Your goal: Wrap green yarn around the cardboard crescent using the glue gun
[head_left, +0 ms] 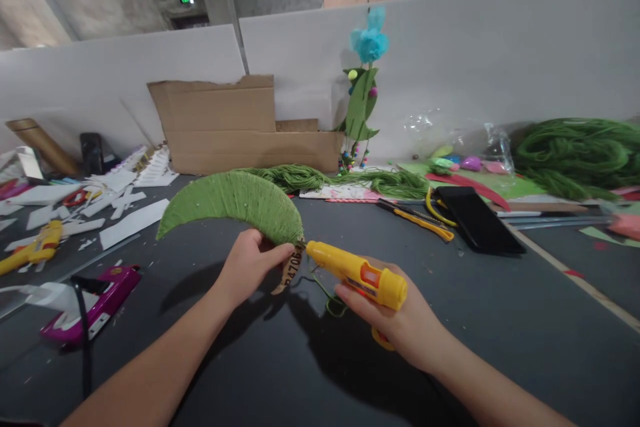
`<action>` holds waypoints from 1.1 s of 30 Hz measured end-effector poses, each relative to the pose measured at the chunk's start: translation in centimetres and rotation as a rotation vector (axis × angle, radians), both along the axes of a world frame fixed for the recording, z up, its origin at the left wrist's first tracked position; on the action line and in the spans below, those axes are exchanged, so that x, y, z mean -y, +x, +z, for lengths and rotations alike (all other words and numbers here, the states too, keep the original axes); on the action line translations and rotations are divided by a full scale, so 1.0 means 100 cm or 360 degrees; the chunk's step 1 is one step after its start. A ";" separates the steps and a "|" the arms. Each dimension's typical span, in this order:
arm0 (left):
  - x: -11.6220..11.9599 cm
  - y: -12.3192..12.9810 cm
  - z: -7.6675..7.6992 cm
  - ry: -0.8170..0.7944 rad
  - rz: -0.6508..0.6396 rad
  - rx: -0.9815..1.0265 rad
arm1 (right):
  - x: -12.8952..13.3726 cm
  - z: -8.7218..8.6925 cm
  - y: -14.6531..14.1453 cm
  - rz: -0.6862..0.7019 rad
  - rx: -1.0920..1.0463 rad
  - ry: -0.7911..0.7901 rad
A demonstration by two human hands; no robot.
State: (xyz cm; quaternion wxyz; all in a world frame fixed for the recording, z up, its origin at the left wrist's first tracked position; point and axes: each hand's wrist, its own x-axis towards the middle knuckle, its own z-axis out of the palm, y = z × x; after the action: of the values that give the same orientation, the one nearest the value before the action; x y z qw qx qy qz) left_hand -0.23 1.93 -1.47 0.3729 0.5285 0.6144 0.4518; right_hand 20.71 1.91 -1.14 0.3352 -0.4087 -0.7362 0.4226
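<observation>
My left hand (253, 263) pinches a cardboard crescent (233, 203) near its lower right end. Green yarn is wound over most of the crescent, and a bare brown tip with printed characters sticks out below. In my right hand (395, 317) is a yellow glue gun (357, 273), its nozzle at the border between the wound yarn and the bare cardboard. A loose strand of green yarn (336, 307) curls down between my hands.
Behind are brown cardboard (215, 127), green yarn bundles (295, 177) and a hanging blue flower decoration (370, 43). A magenta power strip (107, 300), another yellow glue gun (37, 247) and white scraps lie left. Right are a yellow cutter (423, 221), a black phone (477, 220) and a large yarn heap (580, 150).
</observation>
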 end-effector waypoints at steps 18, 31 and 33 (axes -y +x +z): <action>0.003 0.002 0.006 0.0016 0.0009 -0.0116 | -0.006 0.000 -0.001 -0.0222 0.0042 0.0005; -0.007 -0.018 0.006 0.0248 0.0410 -0.0117 | 0.011 -0.003 -0.011 0.0658 0.0879 0.0681; -0.006 -0.017 0.004 0.0237 0.0348 -0.0112 | 0.015 -0.003 -0.013 0.0762 0.0868 0.0613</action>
State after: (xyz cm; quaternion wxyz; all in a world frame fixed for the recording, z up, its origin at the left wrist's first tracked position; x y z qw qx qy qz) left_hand -1.95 2.51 -1.06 0.2593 0.5000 0.6460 0.5152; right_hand 19.39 0.36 -1.49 0.0903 -0.2527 -0.9380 0.2192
